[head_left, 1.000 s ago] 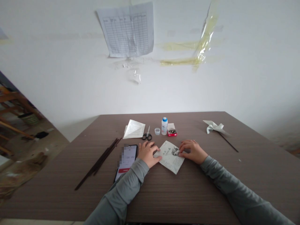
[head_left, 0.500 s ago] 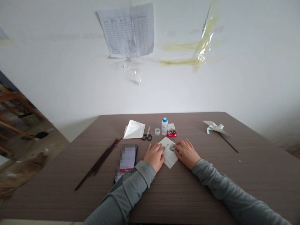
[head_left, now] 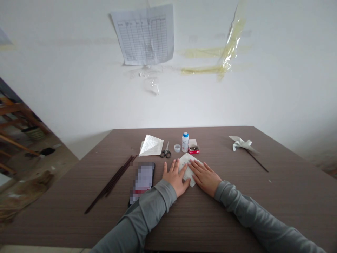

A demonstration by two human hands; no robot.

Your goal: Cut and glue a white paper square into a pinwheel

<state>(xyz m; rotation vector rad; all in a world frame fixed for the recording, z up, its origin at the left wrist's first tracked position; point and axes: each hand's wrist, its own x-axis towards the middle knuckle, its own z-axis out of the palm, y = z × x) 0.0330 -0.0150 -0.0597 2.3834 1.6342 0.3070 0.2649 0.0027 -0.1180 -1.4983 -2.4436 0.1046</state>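
A white printed sheet of paper (head_left: 185, 164) lies on the brown table (head_left: 237, 196), mostly under my hands. My left hand (head_left: 176, 177) rests flat on its left part, fingers stretched out. My right hand (head_left: 204, 176) lies flat on its right part, fingers pointing up and left. Both hands press on the paper and hold nothing.
Left of my hands are a phone (head_left: 143, 181) and several dark thin sticks (head_left: 112, 182). Behind the hands stand scissors (head_left: 165, 151), folded paper (head_left: 151, 145), a small cap (head_left: 177, 148), a glue bottle (head_left: 185, 141) and a red pin box (head_left: 193, 147). A paper pinwheel (head_left: 242, 144) lies at right.
Both hands have drawn together over the paper and flattened out. The sheet has shifted up and left and now shows less between them.
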